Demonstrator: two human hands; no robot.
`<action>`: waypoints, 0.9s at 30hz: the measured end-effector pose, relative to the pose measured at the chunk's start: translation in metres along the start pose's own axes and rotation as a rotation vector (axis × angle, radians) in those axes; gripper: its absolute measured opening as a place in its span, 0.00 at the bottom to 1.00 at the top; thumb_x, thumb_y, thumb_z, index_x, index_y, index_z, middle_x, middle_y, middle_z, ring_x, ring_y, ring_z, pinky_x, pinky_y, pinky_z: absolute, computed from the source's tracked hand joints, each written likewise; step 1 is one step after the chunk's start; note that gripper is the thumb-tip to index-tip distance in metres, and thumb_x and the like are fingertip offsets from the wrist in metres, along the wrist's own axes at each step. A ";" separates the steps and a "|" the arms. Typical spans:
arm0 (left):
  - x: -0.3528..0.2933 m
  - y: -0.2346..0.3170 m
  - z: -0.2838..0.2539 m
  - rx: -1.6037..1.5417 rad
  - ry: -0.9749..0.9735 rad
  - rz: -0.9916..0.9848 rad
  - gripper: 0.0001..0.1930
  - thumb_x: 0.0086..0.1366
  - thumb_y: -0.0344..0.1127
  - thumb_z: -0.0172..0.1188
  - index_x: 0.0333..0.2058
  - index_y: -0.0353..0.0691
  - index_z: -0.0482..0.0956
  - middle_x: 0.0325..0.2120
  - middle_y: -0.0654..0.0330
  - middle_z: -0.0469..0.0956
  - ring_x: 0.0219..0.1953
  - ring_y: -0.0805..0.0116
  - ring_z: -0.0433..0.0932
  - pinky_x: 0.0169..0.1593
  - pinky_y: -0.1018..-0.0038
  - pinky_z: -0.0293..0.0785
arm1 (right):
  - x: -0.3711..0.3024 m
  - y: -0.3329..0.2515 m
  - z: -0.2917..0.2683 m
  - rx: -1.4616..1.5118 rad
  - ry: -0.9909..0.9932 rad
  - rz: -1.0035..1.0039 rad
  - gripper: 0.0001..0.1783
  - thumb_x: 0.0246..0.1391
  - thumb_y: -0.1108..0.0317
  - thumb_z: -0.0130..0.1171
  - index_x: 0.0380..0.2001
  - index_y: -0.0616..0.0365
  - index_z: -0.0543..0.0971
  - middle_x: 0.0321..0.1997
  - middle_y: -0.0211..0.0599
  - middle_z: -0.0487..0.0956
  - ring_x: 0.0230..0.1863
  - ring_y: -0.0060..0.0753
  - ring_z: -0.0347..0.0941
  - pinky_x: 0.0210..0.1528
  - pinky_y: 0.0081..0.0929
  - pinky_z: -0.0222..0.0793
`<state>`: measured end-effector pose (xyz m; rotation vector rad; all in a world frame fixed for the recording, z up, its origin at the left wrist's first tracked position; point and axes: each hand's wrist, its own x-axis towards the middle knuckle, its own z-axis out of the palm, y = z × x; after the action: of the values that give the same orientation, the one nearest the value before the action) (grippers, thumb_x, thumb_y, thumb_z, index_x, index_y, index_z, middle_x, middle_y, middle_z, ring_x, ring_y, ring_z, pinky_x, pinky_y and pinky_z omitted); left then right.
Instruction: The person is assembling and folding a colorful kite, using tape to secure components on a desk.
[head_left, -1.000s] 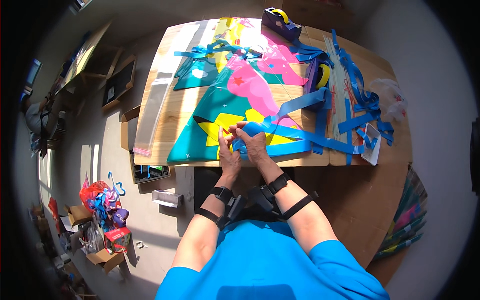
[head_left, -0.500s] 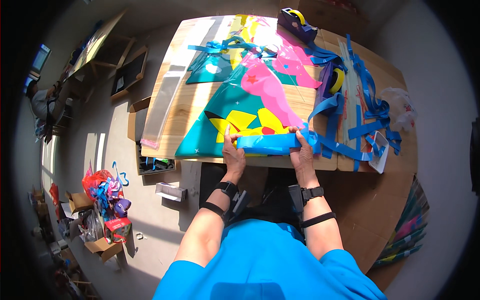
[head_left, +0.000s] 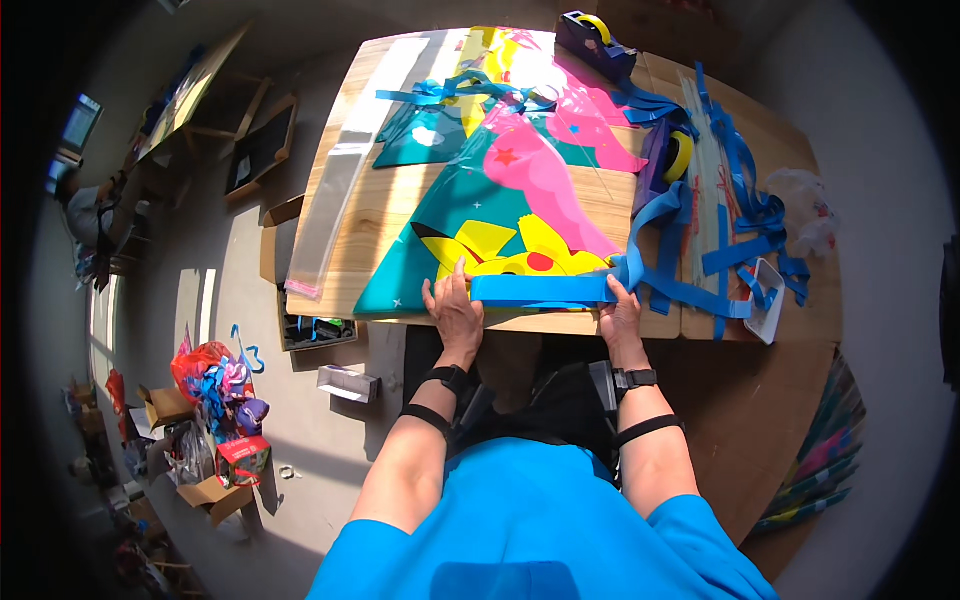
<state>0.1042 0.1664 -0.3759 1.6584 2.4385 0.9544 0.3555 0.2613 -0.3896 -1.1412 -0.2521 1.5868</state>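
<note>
A triangular printed sheet in green, pink and yellow [head_left: 463,207] lies on the wooden table in front of me. A flat blue ribbon [head_left: 540,290] runs across its near edge. My left hand [head_left: 456,322] rests at the ribbon's left end, fingers apart on the sheet's lower edge. My right hand [head_left: 621,318] pinches the ribbon near the sheet's right corner, thumb on top. From there the ribbon continues to the right in loose loops. Farther back lies another printed sheet [head_left: 410,140], with blue ribbon across it.
Two tape dispensers, one at the back [head_left: 598,48] and one at the right [head_left: 665,160], stand on the table. Tangled blue ribbon [head_left: 745,200], thin rods [head_left: 692,130] and a white tray [head_left: 765,305] lie right. Boxes [head_left: 215,495] stand on the floor left. Another person [head_left: 95,215] is far left.
My left hand has shifted slightly left and spread its fingers. My right hand has moved a little right and down along the ribbon, which now lies straighter and flatter along the edge.
</note>
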 end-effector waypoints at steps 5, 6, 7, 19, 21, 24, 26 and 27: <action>0.003 -0.010 -0.005 -0.015 -0.050 -0.017 0.30 0.54 0.25 0.56 0.59 0.44 0.69 0.40 0.62 0.78 0.50 0.62 0.74 0.69 0.55 0.48 | 0.011 0.005 -0.009 -0.010 0.015 -0.048 0.23 0.55 0.77 0.60 0.54 0.61 0.69 0.51 0.40 0.74 0.52 0.37 0.73 0.55 0.36 0.73; 0.003 -0.013 -0.005 -0.026 -0.081 -0.023 0.30 0.54 0.25 0.57 0.58 0.45 0.69 0.42 0.62 0.77 0.51 0.62 0.72 0.69 0.55 0.48 | 0.012 0.006 -0.009 0.003 0.022 -0.052 0.23 0.55 0.76 0.60 0.54 0.61 0.69 0.51 0.40 0.74 0.52 0.37 0.73 0.55 0.37 0.73; 0.004 -0.016 -0.006 -0.037 -0.113 -0.029 0.30 0.53 0.25 0.57 0.58 0.45 0.69 0.43 0.61 0.77 0.53 0.62 0.71 0.70 0.54 0.47 | 0.013 0.007 -0.009 0.018 0.029 -0.057 0.22 0.56 0.76 0.60 0.54 0.61 0.70 0.51 0.40 0.74 0.51 0.37 0.73 0.54 0.37 0.73; 0.000 -0.019 -0.011 0.020 -0.089 0.088 0.19 0.52 0.23 0.57 0.44 0.47 0.80 0.50 0.65 0.75 0.59 0.63 0.68 0.70 0.55 0.48 | 0.009 -0.013 -0.007 0.200 -0.098 0.069 0.17 0.55 0.72 0.62 0.48 0.54 0.73 0.50 0.35 0.74 0.53 0.36 0.72 0.59 0.42 0.69; 0.000 -0.019 -0.012 0.016 -0.086 0.093 0.17 0.54 0.23 0.56 0.43 0.46 0.80 0.50 0.64 0.75 0.59 0.63 0.68 0.70 0.54 0.48 | 0.004 -0.020 0.002 0.213 -0.158 0.026 0.16 0.54 0.71 0.62 0.46 0.53 0.74 0.49 0.35 0.75 0.51 0.38 0.73 0.60 0.43 0.67; -0.001 -0.018 -0.011 -0.011 -0.090 0.080 0.18 0.56 0.23 0.53 0.44 0.46 0.80 0.51 0.64 0.75 0.60 0.62 0.67 0.70 0.54 0.47 | 0.006 -0.022 0.010 0.214 -0.157 -0.002 0.16 0.54 0.70 0.62 0.46 0.54 0.74 0.50 0.36 0.75 0.50 0.40 0.74 0.63 0.46 0.64; -0.002 -0.018 -0.009 0.007 -0.112 0.083 0.19 0.57 0.23 0.52 0.47 0.45 0.79 0.53 0.64 0.74 0.61 0.62 0.66 0.71 0.54 0.46 | 0.006 -0.026 0.014 0.241 -0.168 0.027 0.16 0.54 0.68 0.62 0.45 0.57 0.73 0.49 0.38 0.75 0.50 0.41 0.74 0.64 0.47 0.63; -0.004 -0.018 -0.009 0.019 -0.123 0.082 0.20 0.58 0.23 0.51 0.49 0.44 0.78 0.54 0.64 0.74 0.62 0.62 0.66 0.71 0.54 0.46 | 0.004 -0.030 0.017 0.270 -0.194 0.060 0.16 0.55 0.67 0.62 0.45 0.58 0.73 0.48 0.39 0.75 0.49 0.41 0.74 0.63 0.47 0.63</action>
<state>0.0871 0.1546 -0.3786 1.7787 2.3256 0.8137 0.3616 0.2822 -0.3630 -0.7952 -0.1256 1.7281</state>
